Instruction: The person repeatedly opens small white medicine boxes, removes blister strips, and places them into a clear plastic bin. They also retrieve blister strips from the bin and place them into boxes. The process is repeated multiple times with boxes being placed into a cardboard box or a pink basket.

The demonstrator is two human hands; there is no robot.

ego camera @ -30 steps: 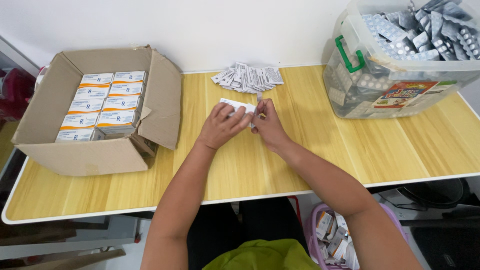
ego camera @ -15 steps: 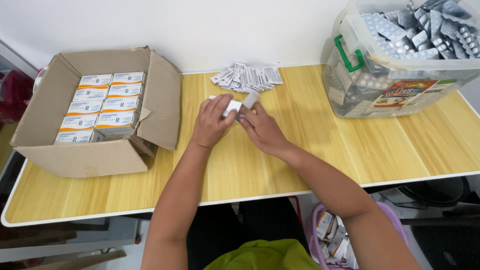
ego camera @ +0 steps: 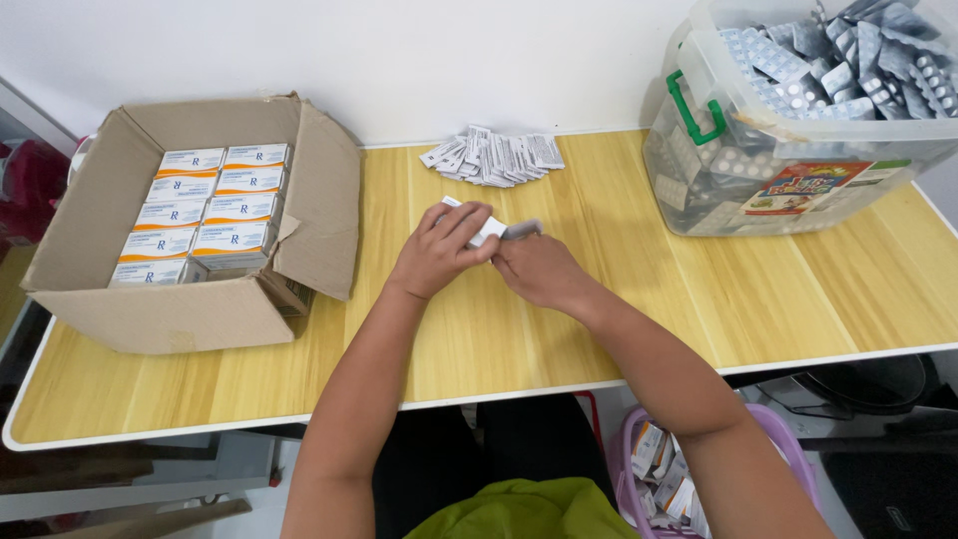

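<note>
Fingers (ego camera: 469, 222) of the left hand (ego camera: 439, 255) pinch a small white box (ego camera: 486, 230) above mid-surface (ego camera: 479, 339) while the right hand (ego camera: 539, 268) grips a blister strip (ego camera: 521, 230) at its mouth. Carton (ego camera: 190, 225) looks nearly full; bin (ego camera: 798, 110) of strips and leaflet pile (ego camera: 494, 157) remain.

Taking the pile of blister strips (ego camera: 494, 158) at the back of the counter (ego camera: 479, 329) as the mark: to its left an open cardboard box (ego camera: 200, 225) of small cartons blocks that side, one flap leaning toward the middle. To its right a clear plastic tub (ego camera: 798, 130) walls off the far corner. In front of the pile, bare wood lies on both sides of the joined hands, out to the near edge.
</note>
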